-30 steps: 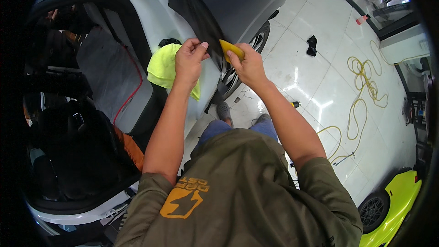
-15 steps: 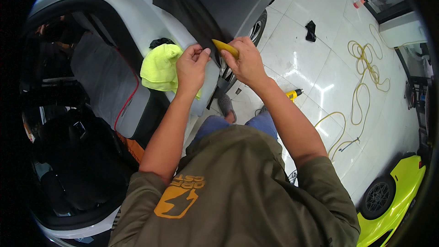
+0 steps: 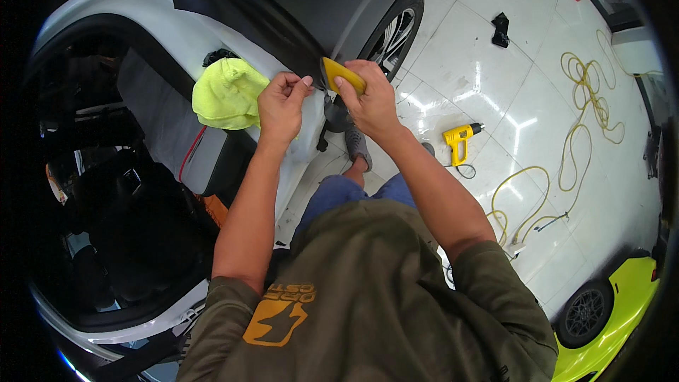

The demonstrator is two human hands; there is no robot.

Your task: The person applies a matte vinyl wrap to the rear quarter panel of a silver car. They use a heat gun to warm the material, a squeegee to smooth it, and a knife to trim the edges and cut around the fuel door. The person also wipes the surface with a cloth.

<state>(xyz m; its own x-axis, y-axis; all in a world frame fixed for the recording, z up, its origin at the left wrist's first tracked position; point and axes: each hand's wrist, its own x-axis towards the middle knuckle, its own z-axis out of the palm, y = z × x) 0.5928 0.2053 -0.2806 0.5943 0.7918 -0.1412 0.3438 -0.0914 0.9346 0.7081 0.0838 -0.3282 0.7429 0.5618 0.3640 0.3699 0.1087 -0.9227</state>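
My left hand (image 3: 281, 107) is closed, thumb and forefinger pinched at the edge of a dark vinyl wrap film (image 3: 272, 18). The film lies over the car's rear side panel, with its loose edge running down to my fingers. My right hand (image 3: 371, 102) grips a yellow squeegee (image 3: 345, 78), its dark-edged blade against the film just right of my left fingertips. Beside my left hand a bright yellow-green cloth (image 3: 228, 95) is draped on the white door sill (image 3: 244, 46), with a small black crumpled thing (image 3: 219, 56) behind it.
The open door frame with a covered grey seat (image 3: 159, 95) lies left. A car wheel (image 3: 396, 35) sits beyond my right hand. On the tiled floor are a yellow heat gun (image 3: 460, 143), a coiled yellow hose (image 3: 583, 92) and a black object (image 3: 500, 30). A lime-green car (image 3: 626, 297) stands lower right.
The view has shifted, so the heat gun and more of the wheel show. Both hands stay close together at the film edge; the squeegee blade is now turned more broadly into view.
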